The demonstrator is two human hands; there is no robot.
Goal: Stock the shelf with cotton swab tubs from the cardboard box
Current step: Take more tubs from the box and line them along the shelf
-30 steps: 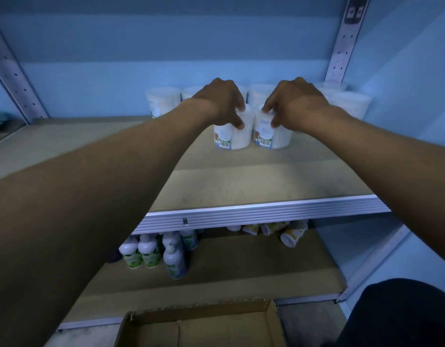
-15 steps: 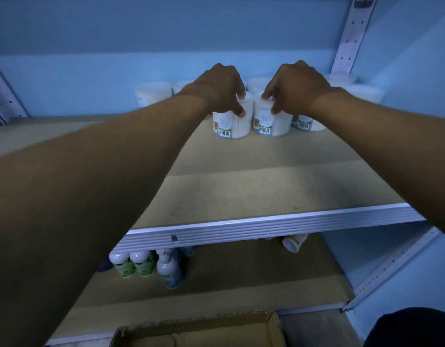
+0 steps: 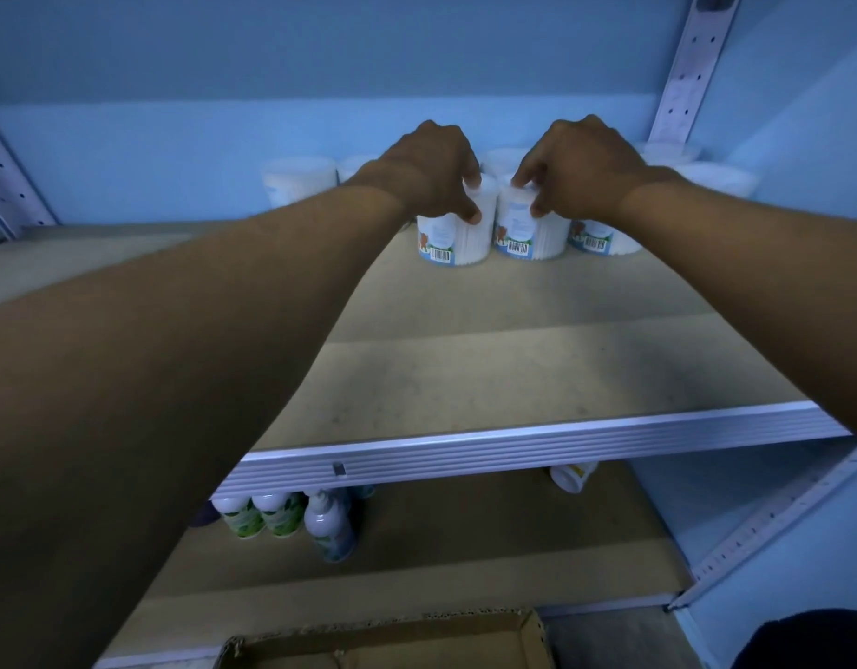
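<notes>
Fingers: the left hand [image 3: 428, 169] has its fingers [image 3: 472, 215] curled down over the top of the left tub [image 3: 453, 236], thumb on its front wall; the right hand [image 3: 581, 166] grips the right tub [image 3: 530, 234] the same way, fingers clamped round its lid.
Held tubs: both stand upright side by side, just touching or nearly so, deep on the upper shelf [image 3: 489, 369]; each shows a barcode label facing the camera.
Third front tub [image 3: 597, 239]: stands just right of the held pair, partly hidden by the right wrist.
Back row [image 3: 301, 178]: more white tubs line the rear of the shelf against the wall, several hidden behind the hands.
Upper shelf surface: a tan board, dusty and speckled, with a pale ribbed metal front edge [image 3: 537, 451]; its front half is bare board.
Lower shelf [image 3: 465, 562]: a similar tan board carrying a group of green-labelled bottles [image 3: 260, 514] and a pump bottle [image 3: 330, 526] at left, and a white container [image 3: 571, 475] lying on its side at right.
Frame: perforated metal uprights [image 3: 692, 65] at the right and left edges.
Room: blue walls behind and beside the shelving; the light is dim and bluish.
Cardboard box [image 3: 392, 642]: open, at the bottom of the view below the lower shelf.
</notes>
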